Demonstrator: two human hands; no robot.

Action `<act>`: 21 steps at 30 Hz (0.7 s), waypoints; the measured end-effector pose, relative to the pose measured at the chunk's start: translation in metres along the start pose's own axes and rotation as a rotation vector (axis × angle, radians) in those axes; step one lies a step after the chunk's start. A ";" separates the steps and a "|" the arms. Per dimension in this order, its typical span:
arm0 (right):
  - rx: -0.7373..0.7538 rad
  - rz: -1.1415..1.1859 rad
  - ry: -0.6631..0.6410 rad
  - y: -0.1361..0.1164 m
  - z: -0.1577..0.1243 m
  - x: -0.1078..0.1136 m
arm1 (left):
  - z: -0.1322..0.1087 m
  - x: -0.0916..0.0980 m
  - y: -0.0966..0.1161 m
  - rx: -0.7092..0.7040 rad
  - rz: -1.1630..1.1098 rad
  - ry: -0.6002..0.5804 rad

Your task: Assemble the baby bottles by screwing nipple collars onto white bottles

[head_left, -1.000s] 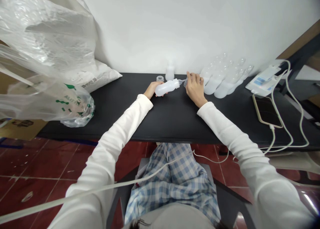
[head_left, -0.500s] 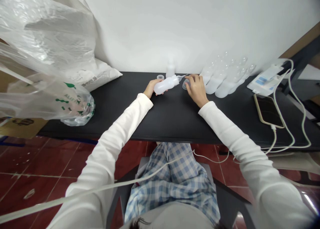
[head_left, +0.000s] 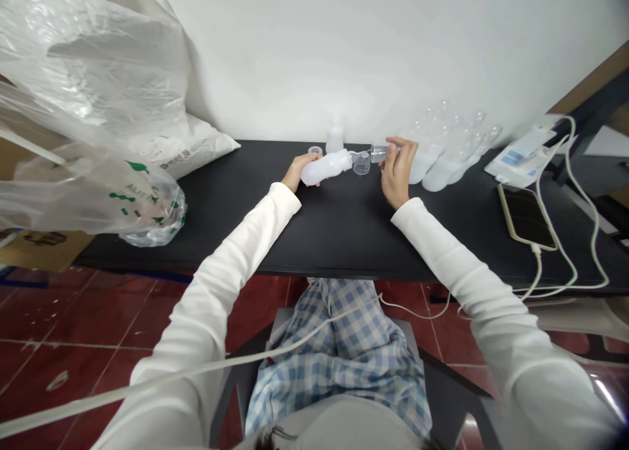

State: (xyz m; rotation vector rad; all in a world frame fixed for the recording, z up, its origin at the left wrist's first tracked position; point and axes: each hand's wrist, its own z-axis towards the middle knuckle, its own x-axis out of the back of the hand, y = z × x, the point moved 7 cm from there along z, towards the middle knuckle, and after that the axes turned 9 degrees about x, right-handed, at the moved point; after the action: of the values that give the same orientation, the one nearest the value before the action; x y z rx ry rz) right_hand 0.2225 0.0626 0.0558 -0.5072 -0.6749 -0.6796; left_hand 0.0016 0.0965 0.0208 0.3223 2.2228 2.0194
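Observation:
My left hand (head_left: 297, 172) is closed round a translucent white plastic bottle (head_left: 324, 168), which lies on its side with its clear narrow tip pointing right. Between the fingers of my right hand (head_left: 400, 169) is a clear cup-shaped cap (head_left: 379, 153), its open end facing the bottle's tip. On the table between the two hands rests another clear cap (head_left: 362, 164). A small clear ring-like cap (head_left: 315, 150) sits just behind my left hand. Behind the held bottle, another white bottle (head_left: 335, 139) stands upright near the wall.
Several capped white bottles (head_left: 445, 165) stand grouped to the right of my right hand. Farther right lie a phone (head_left: 528, 217) with a cable and a white-blue packet (head_left: 521, 158). Large plastic bags (head_left: 142, 201) cover the left end of the black table (head_left: 339, 234).
My right hand has lifted a clear cap from the table and moved slightly right with it, uncovering the other cap. The left hand and its bottle have stayed almost still.

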 end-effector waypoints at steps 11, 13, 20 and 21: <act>-0.135 0.267 0.158 0.002 -0.006 -0.007 | -0.002 0.000 0.001 0.028 0.022 0.019; -0.124 0.246 0.201 0.003 -0.006 -0.002 | -0.001 0.000 0.000 0.044 0.025 0.017; 0.094 0.183 0.030 -0.014 -0.002 -0.002 | 0.000 -0.002 -0.002 0.055 0.018 0.002; 0.118 0.199 0.017 -0.016 -0.002 -0.003 | 0.000 -0.002 -0.002 0.048 0.016 0.002</act>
State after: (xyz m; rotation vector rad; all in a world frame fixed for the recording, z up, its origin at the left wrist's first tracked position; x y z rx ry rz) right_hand 0.2099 0.0517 0.0553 -0.4517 -0.6351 -0.4540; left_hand 0.0033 0.0961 0.0191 0.3446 2.2795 1.9781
